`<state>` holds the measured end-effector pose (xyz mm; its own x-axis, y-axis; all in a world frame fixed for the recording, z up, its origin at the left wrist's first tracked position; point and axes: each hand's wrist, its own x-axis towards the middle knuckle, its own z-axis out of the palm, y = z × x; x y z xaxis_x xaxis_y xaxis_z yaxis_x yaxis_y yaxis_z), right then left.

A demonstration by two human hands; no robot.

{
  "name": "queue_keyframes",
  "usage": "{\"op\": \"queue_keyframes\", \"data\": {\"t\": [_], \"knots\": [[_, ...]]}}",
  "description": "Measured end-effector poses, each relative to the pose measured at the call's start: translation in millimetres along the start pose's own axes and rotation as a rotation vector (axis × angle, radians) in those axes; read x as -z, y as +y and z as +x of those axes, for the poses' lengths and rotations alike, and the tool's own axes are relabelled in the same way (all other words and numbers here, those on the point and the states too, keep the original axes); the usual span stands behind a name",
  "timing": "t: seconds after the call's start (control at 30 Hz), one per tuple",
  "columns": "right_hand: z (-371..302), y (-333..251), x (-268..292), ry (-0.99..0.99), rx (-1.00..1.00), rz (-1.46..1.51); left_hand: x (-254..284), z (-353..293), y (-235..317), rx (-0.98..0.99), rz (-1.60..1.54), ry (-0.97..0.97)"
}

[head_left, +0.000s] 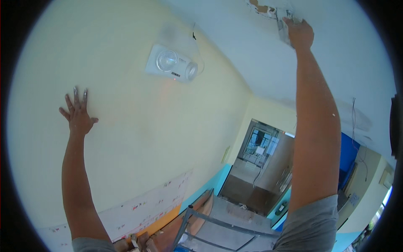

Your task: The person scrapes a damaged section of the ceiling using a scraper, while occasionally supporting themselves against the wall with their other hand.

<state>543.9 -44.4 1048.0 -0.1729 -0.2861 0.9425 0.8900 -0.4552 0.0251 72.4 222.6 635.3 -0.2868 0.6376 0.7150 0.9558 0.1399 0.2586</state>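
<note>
My left hand is spread against the cream wall, with pale smears on its fingertips. Overhead, my right hand grips a putty knife, whose broad, pale-smeared blade lies against the white ceiling. My fingers cover most of the knife's handle. Right beside the blade, a ragged damaged patch shows brown material under the broken white surface.
A white twin-lamp emergency light is fixed to the wall, a loose cable above it. Thin wires dangle from the ceiling at right. Below me are a dark metal frame, brown boards and a doorway.
</note>
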Motion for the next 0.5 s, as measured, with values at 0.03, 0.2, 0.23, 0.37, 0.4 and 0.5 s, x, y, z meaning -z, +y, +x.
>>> {"op": "queue_keyframes", "data": {"t": [0.03,0.2,0.23,0.37,0.4,0.5], "knots": [[-1.7,-5.7,14.5,-0.052,0.115,-0.059,-0.3,-3.4,-3.9,-0.001,0.012,-0.008],[12.1,10.9,39.3,-0.051,0.162,-0.089,0.1,-0.9,-1.5,-0.006,0.037,-0.008],[12.9,13.0,40.8,-0.041,0.135,-0.138,2.2,-0.6,0.0,-0.009,0.033,-0.007],[7.0,11.6,39.6,-0.093,0.132,-0.130,1.2,0.8,-1.3,0.008,0.072,-0.042],[5.8,8.1,37.4,-0.100,0.129,-0.081,-1.6,1.1,-3.4,0.008,0.062,-0.020],[3.0,-1.7,33.9,-0.126,0.122,-0.015,-5.6,1.4,-5.0,0.003,0.003,0.001]]}}
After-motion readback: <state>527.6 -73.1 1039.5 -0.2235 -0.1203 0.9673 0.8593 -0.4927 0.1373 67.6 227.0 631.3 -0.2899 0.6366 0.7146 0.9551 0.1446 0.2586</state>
